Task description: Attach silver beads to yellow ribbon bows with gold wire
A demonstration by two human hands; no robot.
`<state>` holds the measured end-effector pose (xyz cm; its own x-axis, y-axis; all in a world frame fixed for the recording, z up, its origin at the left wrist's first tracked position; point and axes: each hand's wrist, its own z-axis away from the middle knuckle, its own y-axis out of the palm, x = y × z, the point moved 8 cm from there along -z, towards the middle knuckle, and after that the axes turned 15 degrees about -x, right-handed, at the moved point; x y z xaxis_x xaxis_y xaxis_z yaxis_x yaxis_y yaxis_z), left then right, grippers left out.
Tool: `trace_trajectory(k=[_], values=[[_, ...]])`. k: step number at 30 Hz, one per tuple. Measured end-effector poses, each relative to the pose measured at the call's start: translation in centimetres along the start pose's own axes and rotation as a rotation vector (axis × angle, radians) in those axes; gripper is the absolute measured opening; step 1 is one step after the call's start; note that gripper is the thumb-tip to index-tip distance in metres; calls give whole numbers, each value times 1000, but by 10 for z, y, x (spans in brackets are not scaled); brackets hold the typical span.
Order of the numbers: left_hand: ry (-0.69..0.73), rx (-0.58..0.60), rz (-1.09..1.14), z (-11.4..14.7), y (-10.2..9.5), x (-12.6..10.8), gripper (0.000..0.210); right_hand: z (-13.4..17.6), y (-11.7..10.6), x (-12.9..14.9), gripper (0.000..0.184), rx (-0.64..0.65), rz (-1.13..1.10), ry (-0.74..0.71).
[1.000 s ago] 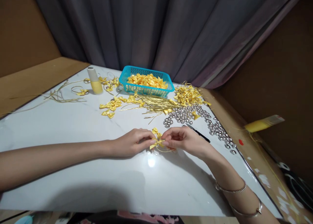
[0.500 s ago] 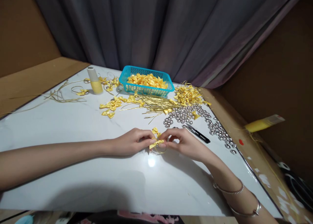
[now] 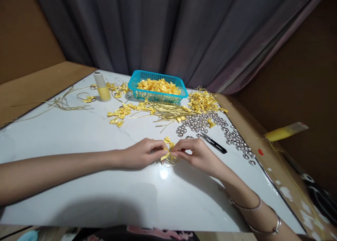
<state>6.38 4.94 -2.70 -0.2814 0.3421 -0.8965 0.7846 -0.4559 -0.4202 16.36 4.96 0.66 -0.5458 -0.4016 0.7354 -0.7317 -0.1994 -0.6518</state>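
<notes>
Near the middle of the white table, my two hands meet at a small yellow ribbon bow with a gold cord loop hanging below it. My left hand comes in from the left, thumb and fingers pinched on the bow's left end. From the right, my right hand pinches its thumb and index finger at the bow's right side; the fingertips partly hide what they grip. Just beyond the fingers lies another yellow bow. Black thread snips rest beside my right hand.
A blue basket of yellow bows stands at the back. Before it are gold cords, loose bows and silver beads, trailing down the right edge. A bow pile sits back right. A glue bottle stands back left.
My right hand's thumb and index finger have closed closer together and shifted slightly left at the bow. My left hand keeps its place.
</notes>
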Motion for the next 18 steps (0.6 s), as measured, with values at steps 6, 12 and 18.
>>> trace_trajectory(k=[6,12,18], values=[[71,15,-58,1,1,-3,25,0,3,-6,10,33,-12,58],[97,25,-75,2,2,-2,23,-2,6,-12,17,38,-96,140],[114,21,-65,2,2,-3,19,-2,16,-14,34,28,-41,106]])
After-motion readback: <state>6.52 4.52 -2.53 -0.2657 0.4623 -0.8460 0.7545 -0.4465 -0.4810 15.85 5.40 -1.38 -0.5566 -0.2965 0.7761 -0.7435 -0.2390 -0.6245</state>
